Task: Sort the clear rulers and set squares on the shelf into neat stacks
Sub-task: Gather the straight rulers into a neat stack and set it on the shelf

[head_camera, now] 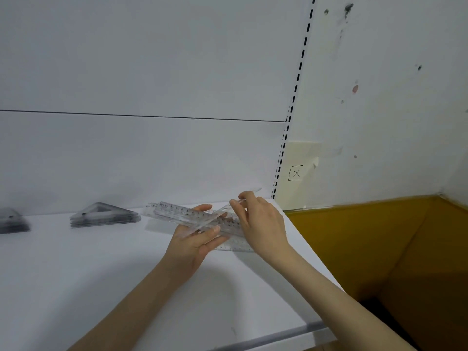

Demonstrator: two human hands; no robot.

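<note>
- 2 bare hands work in the lower middle of the frame, over the right end of the flat white shelf (101,274).
- The left hand (197,239) cradles a bundle of clear plastic rulers with printed scales (182,211), thumb on its far edge and fingers curled at its near edge.
- The right hand (263,221) pinches 1 single clear ruler (219,215) near its upper end. That ruler lies slantwise across the bundle.
- 1 loose clear ruler (235,248) lies flat on the shelf, just below the hands.
- 2 blurred stacks of clear triangular set squares (105,215) (12,221) sit at the left, well apart from the hands.
- These strips look light, thin, stiff and slick, so their faces probably slide and the bundle could fan out.
- Gripping across both long edges near the middle, then squaring the ends, seems safest. Bending may snap them.
</note>
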